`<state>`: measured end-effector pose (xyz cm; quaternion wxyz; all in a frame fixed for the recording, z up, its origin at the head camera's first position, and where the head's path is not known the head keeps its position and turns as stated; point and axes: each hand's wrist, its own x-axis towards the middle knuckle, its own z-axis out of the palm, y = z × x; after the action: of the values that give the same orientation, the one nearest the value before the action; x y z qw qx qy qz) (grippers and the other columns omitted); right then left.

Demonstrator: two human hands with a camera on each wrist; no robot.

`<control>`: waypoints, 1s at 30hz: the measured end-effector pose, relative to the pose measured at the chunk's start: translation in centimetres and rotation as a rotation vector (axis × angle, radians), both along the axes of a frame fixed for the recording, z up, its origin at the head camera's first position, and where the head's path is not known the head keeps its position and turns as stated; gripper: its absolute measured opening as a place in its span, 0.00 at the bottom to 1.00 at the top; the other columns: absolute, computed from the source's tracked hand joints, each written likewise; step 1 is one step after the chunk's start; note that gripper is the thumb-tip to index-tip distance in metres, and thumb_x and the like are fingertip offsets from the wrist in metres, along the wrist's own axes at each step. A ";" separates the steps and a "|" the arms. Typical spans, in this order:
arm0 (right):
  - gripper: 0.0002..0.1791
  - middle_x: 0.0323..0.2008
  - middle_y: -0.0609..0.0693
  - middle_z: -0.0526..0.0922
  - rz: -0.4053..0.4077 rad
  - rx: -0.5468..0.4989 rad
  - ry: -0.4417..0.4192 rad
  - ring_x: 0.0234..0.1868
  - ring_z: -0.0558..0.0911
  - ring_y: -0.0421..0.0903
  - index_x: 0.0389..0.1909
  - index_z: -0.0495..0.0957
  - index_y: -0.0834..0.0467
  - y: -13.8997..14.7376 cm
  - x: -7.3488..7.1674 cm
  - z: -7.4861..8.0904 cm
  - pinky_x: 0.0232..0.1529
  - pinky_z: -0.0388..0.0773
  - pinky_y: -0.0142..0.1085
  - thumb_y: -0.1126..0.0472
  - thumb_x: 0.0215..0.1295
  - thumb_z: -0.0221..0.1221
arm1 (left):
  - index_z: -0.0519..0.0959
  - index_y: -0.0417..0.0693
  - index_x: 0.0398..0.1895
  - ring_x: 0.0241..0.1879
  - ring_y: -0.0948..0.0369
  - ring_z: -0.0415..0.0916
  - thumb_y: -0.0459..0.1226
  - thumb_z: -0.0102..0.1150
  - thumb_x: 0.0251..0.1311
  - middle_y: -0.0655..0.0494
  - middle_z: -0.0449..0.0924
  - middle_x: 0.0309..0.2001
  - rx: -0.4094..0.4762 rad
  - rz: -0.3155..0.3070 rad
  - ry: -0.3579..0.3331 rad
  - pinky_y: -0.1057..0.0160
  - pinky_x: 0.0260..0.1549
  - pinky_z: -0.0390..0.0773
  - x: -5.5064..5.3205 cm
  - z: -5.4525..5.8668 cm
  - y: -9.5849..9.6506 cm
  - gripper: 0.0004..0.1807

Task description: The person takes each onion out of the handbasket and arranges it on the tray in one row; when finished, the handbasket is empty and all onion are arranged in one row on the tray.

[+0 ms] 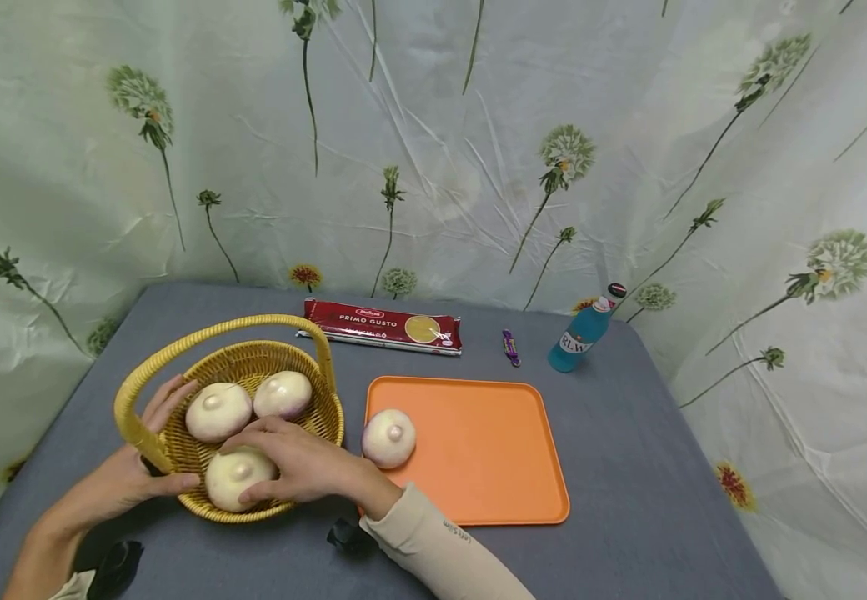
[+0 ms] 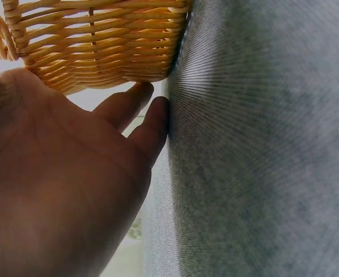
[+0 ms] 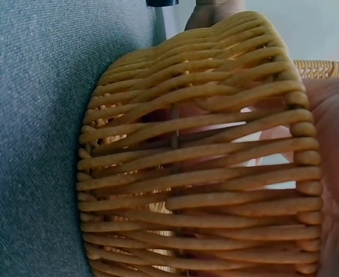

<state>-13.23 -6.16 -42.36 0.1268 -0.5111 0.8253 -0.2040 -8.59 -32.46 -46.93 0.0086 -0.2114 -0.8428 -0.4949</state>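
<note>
A yellow wicker basket [image 1: 253,354] with an arched handle stands at the left of the table, with three pale, purple-tinged onions in it. My right hand [image 1: 298,458] reaches into the basket and holds the front onion [image 1: 234,479], fingers and thumb around its sides. Behind it lie a left onion [image 1: 218,412] and a right onion [image 1: 283,394]. My left hand [image 1: 129,475] grips the basket's left side, its thumb over the rim. In the left wrist view, two fingers [image 2: 149,130] extend beside the basket's underside. Another onion [image 1: 389,438] sits at the left edge of an orange tray [image 1: 478,450].
A red Primo Gusto pasta pack [image 1: 384,326] lies behind the tray. To its right are a purple-wrapped candy [image 1: 511,347] and a blue bottle [image 1: 579,335]. A dandelion-print curtain [image 1: 448,150] hangs behind the grey-covered table [image 1: 621,467].
</note>
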 end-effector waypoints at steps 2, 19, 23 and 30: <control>0.30 0.64 0.42 0.74 0.010 -0.003 0.014 0.65 0.67 0.32 0.67 0.71 0.48 0.1 0.0 0.0 0.64 0.54 0.18 0.47 0.66 0.65 | 0.40 0.50 0.82 0.73 0.79 0.27 0.27 0.72 0.48 0.65 0.26 0.80 -0.005 0.006 0.003 0.86 0.56 0.39 0.0 0.0 0.0 0.63; 0.31 0.66 0.43 0.74 -0.031 -0.180 0.024 0.69 0.66 0.32 0.66 0.72 0.49 1.3 -0.1 0.4 0.69 0.54 0.23 0.48 0.64 0.67 | 0.39 0.50 0.82 0.73 0.79 0.27 0.26 0.71 0.48 0.59 0.25 0.80 0.015 0.000 -0.007 0.86 0.56 0.40 0.0 -0.2 0.0 0.63; 0.31 0.67 0.42 0.73 -0.049 -0.213 0.021 0.69 0.65 0.32 0.66 0.72 0.48 1.8 -0.2 0.9 0.69 0.54 0.24 0.47 0.64 0.67 | 0.39 0.52 0.82 0.73 0.80 0.27 0.27 0.71 0.49 0.59 0.25 0.80 0.002 0.012 -0.011 0.86 0.56 0.39 0.1 -0.2 -0.1 0.63; 0.30 0.66 0.40 0.73 -0.091 -0.262 -0.019 0.69 0.65 0.30 0.67 0.72 0.46 3.4 -0.3 1.6 0.67 0.59 0.27 0.47 0.64 0.66 | 0.40 0.50 0.82 0.74 0.79 0.27 0.25 0.72 0.45 0.60 0.26 0.80 -0.003 0.012 0.004 0.86 0.56 0.39 0.0 -0.3 -0.2 0.64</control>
<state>-13.50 -2.73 -40.80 0.0572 -0.4832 0.8127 -0.3204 -8.56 -32.62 -47.20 0.0128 -0.2072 -0.8447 -0.4933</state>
